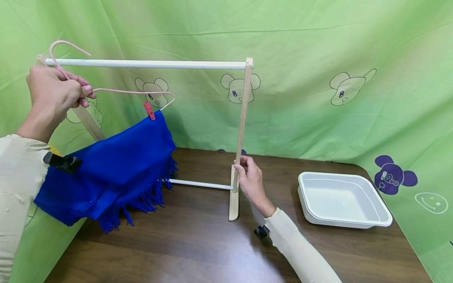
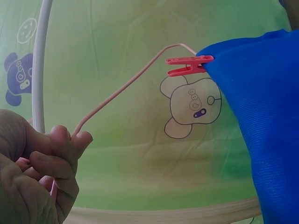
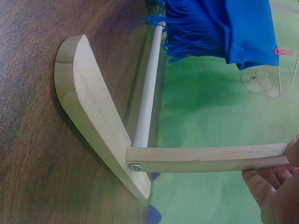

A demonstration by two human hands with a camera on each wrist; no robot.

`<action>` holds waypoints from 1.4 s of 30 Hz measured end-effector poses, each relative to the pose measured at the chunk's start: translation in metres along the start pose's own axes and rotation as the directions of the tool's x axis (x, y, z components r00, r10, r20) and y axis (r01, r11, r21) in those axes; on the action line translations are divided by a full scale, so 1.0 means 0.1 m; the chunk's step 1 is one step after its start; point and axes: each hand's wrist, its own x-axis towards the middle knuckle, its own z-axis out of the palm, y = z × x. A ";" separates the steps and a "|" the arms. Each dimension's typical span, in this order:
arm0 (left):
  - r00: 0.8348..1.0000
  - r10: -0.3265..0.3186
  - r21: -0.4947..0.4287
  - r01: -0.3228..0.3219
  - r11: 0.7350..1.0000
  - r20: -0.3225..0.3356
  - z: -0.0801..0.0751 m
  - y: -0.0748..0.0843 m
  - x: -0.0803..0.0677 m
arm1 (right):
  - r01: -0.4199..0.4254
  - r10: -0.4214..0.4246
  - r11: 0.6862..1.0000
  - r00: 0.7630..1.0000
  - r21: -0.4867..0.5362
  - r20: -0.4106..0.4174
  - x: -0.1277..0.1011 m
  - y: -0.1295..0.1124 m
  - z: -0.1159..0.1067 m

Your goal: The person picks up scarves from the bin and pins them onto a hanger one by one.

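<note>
My left hand [image 1: 53, 92] grips the neck of a pink wire hanger [image 1: 131, 92] just below its hook, which curves over the white top rail [image 1: 145, 63] of a wooden rack. A blue fringed cloth [image 1: 116, 169] hangs from the hanger, pinned by a red clothespin [image 1: 149, 110]. In the left wrist view my fingers [image 2: 60, 154] curl round the hanger wire [image 2: 121, 88], with the clothespin [image 2: 189, 64] and the cloth [image 2: 257, 121] to the right. My right hand [image 1: 249, 179] grips the rack's right upright [image 1: 243, 118] low down, near its wooden foot [image 3: 93, 140].
An empty white plastic tray [image 1: 343, 200] sits on the brown table [image 1: 198, 243] to the right. A green printed curtain [image 1: 318, 78] closes the back and sides. A lower white crossbar [image 1: 199, 184] joins the rack's feet.
</note>
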 end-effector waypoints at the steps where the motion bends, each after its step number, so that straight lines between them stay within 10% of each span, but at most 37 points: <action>1: 1.000 0.002 0.000 -0.002 1.000 -0.001 0.00 -0.01 0.00 | 0.002 -0.002 1.000 1.000 -0.002 0.000 0.00 0.00 0.00; 42: 1.000 0.024 0.099 -0.022 0.995 -0.019 0.05 -0.23 0.03 | -0.002 0.002 1.000 1.000 -0.028 -0.016 -0.04 -0.02 -0.03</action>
